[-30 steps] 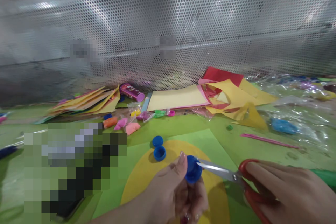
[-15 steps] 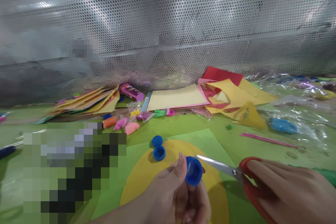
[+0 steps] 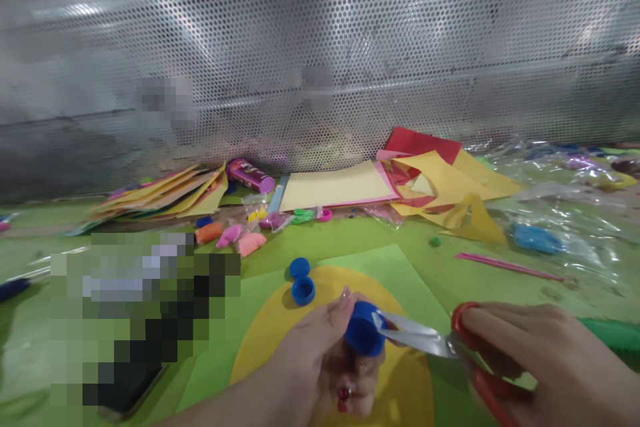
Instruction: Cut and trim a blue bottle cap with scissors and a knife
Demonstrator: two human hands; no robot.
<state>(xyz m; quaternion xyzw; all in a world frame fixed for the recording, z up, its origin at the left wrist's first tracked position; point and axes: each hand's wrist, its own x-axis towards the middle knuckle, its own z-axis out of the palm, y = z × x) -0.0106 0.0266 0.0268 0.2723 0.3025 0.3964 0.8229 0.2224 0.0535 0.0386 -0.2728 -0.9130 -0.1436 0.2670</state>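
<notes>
My left hand (image 3: 320, 363) pinches a blue bottle cap (image 3: 363, 335) between thumb and fingers, low in the middle of the view. My right hand (image 3: 540, 367) grips red-handled scissors (image 3: 425, 340) by the handles. The steel blades are slightly apart and their tips touch the cap's right edge. Both hands hover over a yellow paper oval (image 3: 280, 333) that lies on a light green sheet (image 3: 390, 267). Two more blue caps (image 3: 301, 283) sit side by side on the paper just beyond my left hand.
A perforated metal wall (image 3: 350, 47) closes the back. Along it lie stacks of coloured paper (image 3: 165, 193), a pink glue stick (image 3: 251, 175), more sheets (image 3: 430, 180) and small clay lumps (image 3: 235, 237). Crinkled clear plastic (image 3: 565, 213) and a pink stick (image 3: 510, 268) lie at right.
The scissors have slid left until their tips meet the cap, and the blades have parted a little. My left hand has turned the cap slightly downward.
</notes>
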